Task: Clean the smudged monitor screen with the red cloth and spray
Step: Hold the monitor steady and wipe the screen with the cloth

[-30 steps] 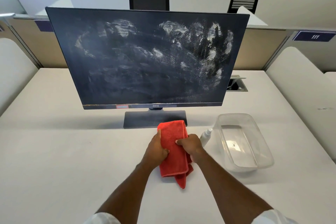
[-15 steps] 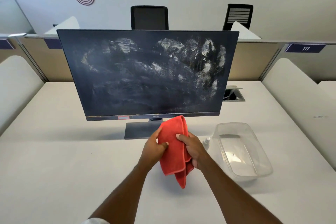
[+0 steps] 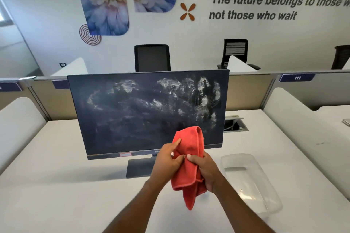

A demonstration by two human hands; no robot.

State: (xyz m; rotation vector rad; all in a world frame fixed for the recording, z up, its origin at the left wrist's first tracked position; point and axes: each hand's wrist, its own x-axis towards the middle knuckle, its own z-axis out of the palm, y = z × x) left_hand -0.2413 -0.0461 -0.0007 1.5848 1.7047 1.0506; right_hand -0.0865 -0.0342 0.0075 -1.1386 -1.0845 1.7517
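Note:
A dark monitor [image 3: 147, 111] stands on the white desk, its screen covered in white smudges, thickest at the upper right. Both my hands hold a folded red cloth [image 3: 189, 157] in the air in front of the monitor's lower right corner. My left hand [image 3: 166, 161] pinches the cloth's left side. My right hand [image 3: 205, 172] grips its right side, and the cloth's tail hangs below. The spray bottle is hidden behind my right hand and the cloth.
A clear plastic tub [image 3: 251, 181] sits on the desk [image 3: 56, 185] right of my hands. A cable port [image 3: 234, 125] opens in the desk behind the monitor's right edge. Low white partitions flank both sides. Office chairs stand beyond the divider.
Both hands have lifted the red cloth off the desk and up in front of the monitor's lower edge. My head has tilted up, showing more wall. The spray bottle is now out of sight.

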